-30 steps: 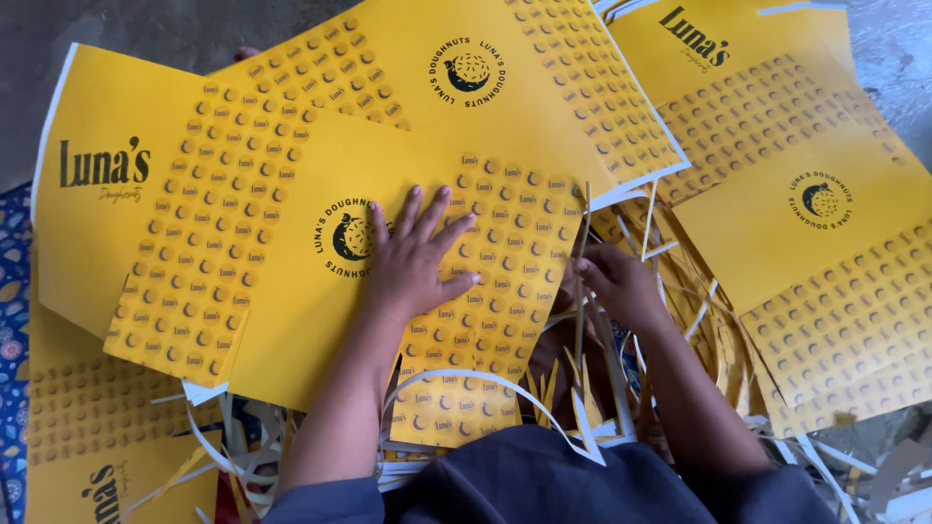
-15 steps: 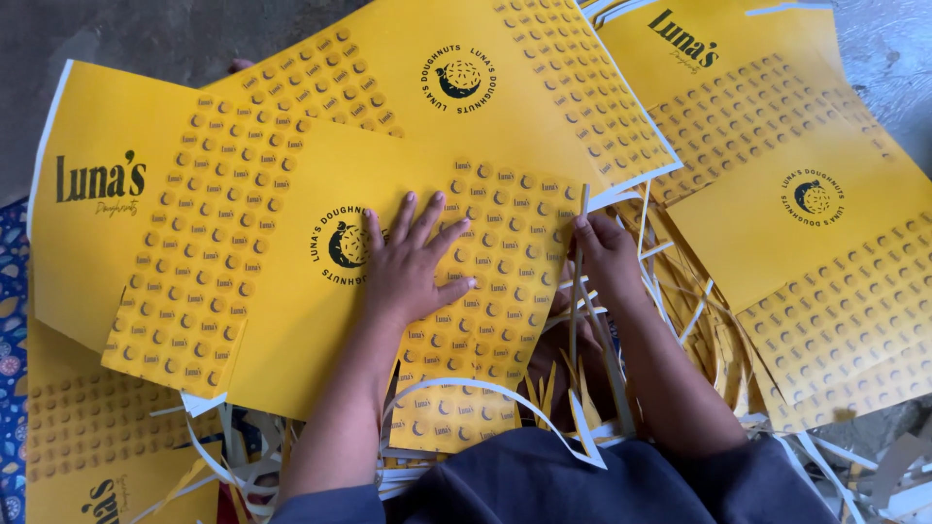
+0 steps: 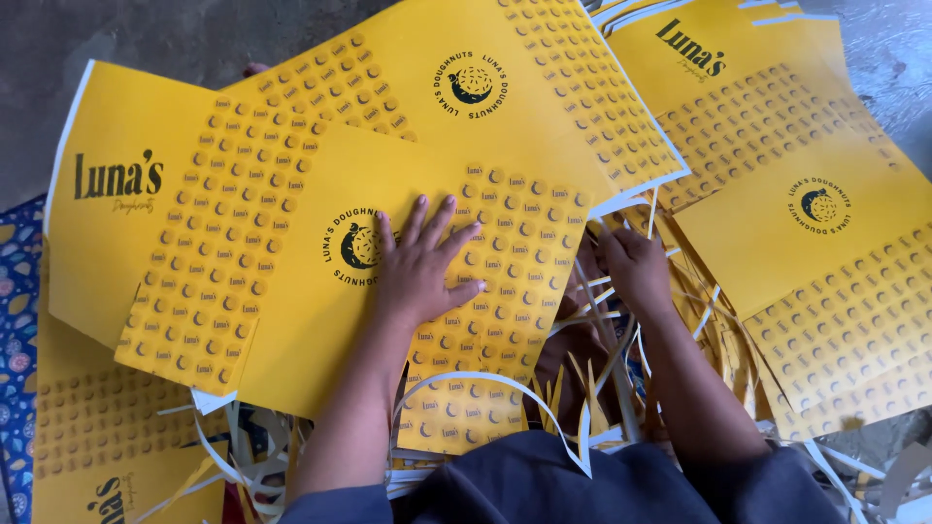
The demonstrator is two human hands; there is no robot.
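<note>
My left hand [image 3: 425,260] lies flat with fingers spread on a yellow printed cardboard sheet [image 3: 291,262], pressing it down beside its round dark logo. My right hand [image 3: 636,267] reaches under the sheet's right edge, among thin paper strips [image 3: 602,330]; its fingers are curled and I cannot tell whether they grip anything. The sheet carries a pattern of small dots and dark lettering at its left end. A second yellow sheet [image 3: 544,107] lies partly under it at the top.
More yellow printed sheets lie at the right [image 3: 806,223] and bottom left [image 3: 87,437]. White and yellow trimmed strips [image 3: 466,388] are piled near my lap. A patterned blue cloth [image 3: 15,320] shows at the left edge, and grey floor [image 3: 146,39] behind.
My right hand has moved up and left toward the sheet's right edge. My left hand has stayed flat on the sheet.
</note>
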